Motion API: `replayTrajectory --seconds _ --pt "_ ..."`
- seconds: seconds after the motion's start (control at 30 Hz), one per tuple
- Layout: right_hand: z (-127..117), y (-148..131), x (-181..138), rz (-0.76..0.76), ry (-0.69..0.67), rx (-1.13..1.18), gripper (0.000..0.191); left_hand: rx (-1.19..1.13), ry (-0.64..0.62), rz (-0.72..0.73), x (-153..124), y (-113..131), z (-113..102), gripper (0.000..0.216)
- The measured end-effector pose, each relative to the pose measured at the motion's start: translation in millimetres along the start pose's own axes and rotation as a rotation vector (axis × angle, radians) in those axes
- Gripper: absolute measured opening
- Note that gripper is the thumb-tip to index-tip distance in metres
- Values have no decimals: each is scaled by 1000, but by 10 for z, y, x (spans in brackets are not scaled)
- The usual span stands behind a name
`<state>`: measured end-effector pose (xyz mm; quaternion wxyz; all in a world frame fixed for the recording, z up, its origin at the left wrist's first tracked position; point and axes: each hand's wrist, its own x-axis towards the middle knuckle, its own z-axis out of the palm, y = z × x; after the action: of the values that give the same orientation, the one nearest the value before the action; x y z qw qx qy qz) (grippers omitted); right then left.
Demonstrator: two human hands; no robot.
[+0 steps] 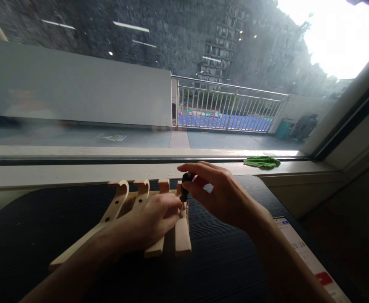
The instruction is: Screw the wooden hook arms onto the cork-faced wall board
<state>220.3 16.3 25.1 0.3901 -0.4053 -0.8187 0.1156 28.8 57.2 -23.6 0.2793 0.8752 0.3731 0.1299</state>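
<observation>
Several pale wooden strips with hooked upper ends lie side by side across a brown wooden board (128,203) on the dark table. Dark holes show in the leftmost strip (121,195). My right hand (217,191) pinches the black handle of a screwdriver (184,187) between thumb and fingers. The screwdriver stands nearly upright, its tip on the rightmost wooden strip (182,240). My left hand (151,216) lies across the middle strips, its bent fingers closed on the rightmost strip beside the screwdriver's shaft. Its fingertips are partly hidden, and no screw shows clearly under the tip.
A phone (298,244) with a lit screen lies at the table's right edge, by my right forearm. Behind the black table (228,269) runs a white window sill (77,173) with a green cloth (261,162). Beyond the glass stands a metal railing (231,105).
</observation>
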Motion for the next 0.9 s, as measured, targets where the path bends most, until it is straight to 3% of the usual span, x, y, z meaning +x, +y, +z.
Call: replayTrajectory --seconds 0.57,0.9 --pt "-16 -34 4 -23 -5 -21 28 -26 -5 12 -4 11 -4 17" --pt "-19 -27 -4 -52 -19 -43 36 3 5 32 -8 34 -28 15"
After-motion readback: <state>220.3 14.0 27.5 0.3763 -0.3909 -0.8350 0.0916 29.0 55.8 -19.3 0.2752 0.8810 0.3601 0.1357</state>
